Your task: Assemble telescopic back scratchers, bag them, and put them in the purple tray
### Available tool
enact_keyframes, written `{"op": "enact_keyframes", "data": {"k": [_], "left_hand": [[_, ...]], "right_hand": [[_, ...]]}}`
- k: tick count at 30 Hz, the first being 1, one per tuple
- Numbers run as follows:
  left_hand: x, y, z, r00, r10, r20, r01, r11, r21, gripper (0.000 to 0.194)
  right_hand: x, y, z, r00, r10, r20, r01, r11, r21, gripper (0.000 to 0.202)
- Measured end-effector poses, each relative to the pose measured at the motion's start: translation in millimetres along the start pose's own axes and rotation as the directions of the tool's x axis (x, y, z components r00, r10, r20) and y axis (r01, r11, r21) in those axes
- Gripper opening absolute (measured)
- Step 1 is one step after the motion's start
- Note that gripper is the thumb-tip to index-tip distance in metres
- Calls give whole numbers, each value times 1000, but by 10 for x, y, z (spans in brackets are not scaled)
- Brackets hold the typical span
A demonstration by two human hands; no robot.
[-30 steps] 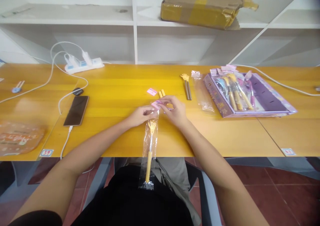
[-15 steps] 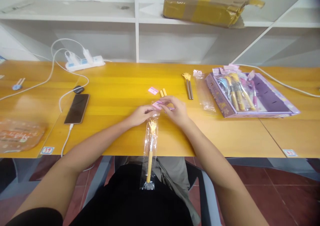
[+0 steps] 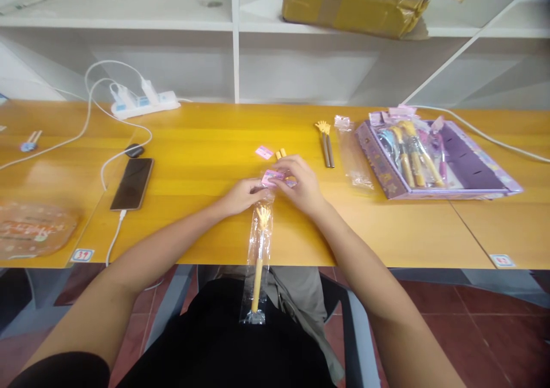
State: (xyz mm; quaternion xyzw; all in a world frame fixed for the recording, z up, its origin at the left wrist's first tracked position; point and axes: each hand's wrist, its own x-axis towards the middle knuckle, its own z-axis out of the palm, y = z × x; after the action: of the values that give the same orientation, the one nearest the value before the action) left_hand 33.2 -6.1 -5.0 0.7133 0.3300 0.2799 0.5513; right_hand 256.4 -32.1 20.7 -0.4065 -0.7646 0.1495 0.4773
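A clear bag [image 3: 250, 262] holds a back scratcher [image 3: 258, 285] with a yellow hand-shaped head, a shiny metal rod and a yellow handle. The bag runs from the tabletop [image 3: 197, 147] down past its near edge, its lower end in front of the person's black shirt [image 3: 215, 348]. At the top of the bag is a pink card [image 3: 270, 177]. The left hand [image 3: 240, 197] has thumb and finger pinched at the bag's top, beside the card; the right hand [image 3: 301, 186] has its fingertips closed on the card itself. The two hands are close together, one on each side of the bag.

Just beyond the bag's top lie another pink card [image 3: 263, 152] and two yellow sticks [image 3: 281, 153], partly hidden by the right hand. Beyond and to the right of the bag are two more scratchers [image 3: 326, 144] with dark rods, then an empty bag [image 3: 352, 156]. Farther right of the bag stands a purple box [image 3: 481, 170] with bagged scratchers [image 3: 415, 153] inside. Left of the bag are a phone [image 3: 132, 184] on a white cable [image 3: 115, 236] and, farther back, a power strip [image 3: 146, 106]; an orange pouch [image 3: 36, 228] lies farthest left. High beyond the bag, a taped parcel [image 3: 352, 4] sits on a white shelf [image 3: 129, 12].
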Motion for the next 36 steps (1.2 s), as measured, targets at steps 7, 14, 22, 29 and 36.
{"op": "enact_keyframes", "data": {"k": [7,14,22,29,36], "left_hand": [[2,16,-6,1000,25,-7,-25,999,35,39],[6,2,-1,1000,11,-24,-10,1000,16,36],[3,-14,6,1000,14,-27,-13,999,35,37],[-7,66,-3,998,57,-31,-58,998,-19,41],[-38,49,-2,986,-73,-153,61,995,-80,54]], "right_hand": [[-1,-51,33,1000,-14,-23,13,999,-45,21],[4,-85,115,991,33,-127,-37,999,-28,19],[18,-62,121,983,88,-163,-90,996,-6,19],[40,-79,-68,996,76,-37,-75,997,7,18],[34,-29,-255,994,106,22,-106,994,27,16]]}}
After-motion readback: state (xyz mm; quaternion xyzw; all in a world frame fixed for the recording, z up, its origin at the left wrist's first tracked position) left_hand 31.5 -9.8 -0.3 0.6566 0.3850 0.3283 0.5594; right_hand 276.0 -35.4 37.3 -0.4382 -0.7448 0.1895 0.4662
